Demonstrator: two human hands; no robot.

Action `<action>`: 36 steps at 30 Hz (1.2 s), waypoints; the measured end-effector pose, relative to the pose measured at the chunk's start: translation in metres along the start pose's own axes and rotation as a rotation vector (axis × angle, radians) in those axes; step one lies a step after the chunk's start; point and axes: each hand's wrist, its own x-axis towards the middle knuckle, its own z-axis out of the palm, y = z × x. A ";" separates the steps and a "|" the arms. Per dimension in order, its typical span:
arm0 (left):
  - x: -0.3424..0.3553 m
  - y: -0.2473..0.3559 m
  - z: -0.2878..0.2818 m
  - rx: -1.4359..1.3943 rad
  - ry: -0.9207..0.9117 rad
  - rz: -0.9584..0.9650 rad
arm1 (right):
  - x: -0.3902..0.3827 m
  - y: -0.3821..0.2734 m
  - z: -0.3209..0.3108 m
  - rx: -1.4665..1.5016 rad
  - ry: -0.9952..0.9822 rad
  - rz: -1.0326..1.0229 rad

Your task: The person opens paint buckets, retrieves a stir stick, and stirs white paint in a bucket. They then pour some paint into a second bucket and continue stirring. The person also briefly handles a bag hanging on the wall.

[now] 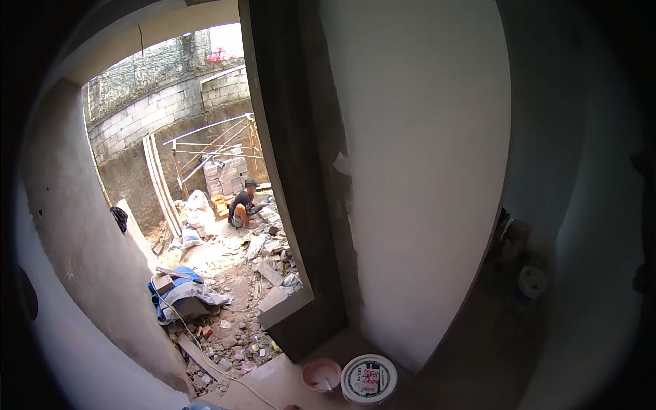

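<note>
Neither of my hands shows clearly. At the lower edge is a small brownish shape (293, 407), too cut off to name. Closest to me on the floor are a pinkish bowl (316, 367) with whitish stuff and a thin tool or stick in it, and a round white lidded bucket (369, 360) with a label on its lid. Behind them rises a wall (424, 171), pale over most of its face, with a dark bare strip (301, 137) along the door opening.
Outside the opening, rubble (239, 342) covers the ground, and a blue-and-grey tarp bundle (184, 294) lies there. Farther off, a person (242, 205) squats near stacked blocks (225, 174). A cable (225, 376) crosses the threshold. Another bucket (531, 281) stands in shadow at right.
</note>
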 end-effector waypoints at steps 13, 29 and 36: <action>0.055 0.483 0.011 -0.568 -0.233 0.260 | -0.140 0.030 -0.346 0.512 0.989 0.059; 0.207 0.648 0.053 0.369 -0.308 0.803 | 0.004 -0.185 -0.367 0.128 0.774 0.271; 0.313 0.818 -0.018 -0.806 -0.663 0.096 | 0.079 -0.342 -0.453 0.313 1.031 0.005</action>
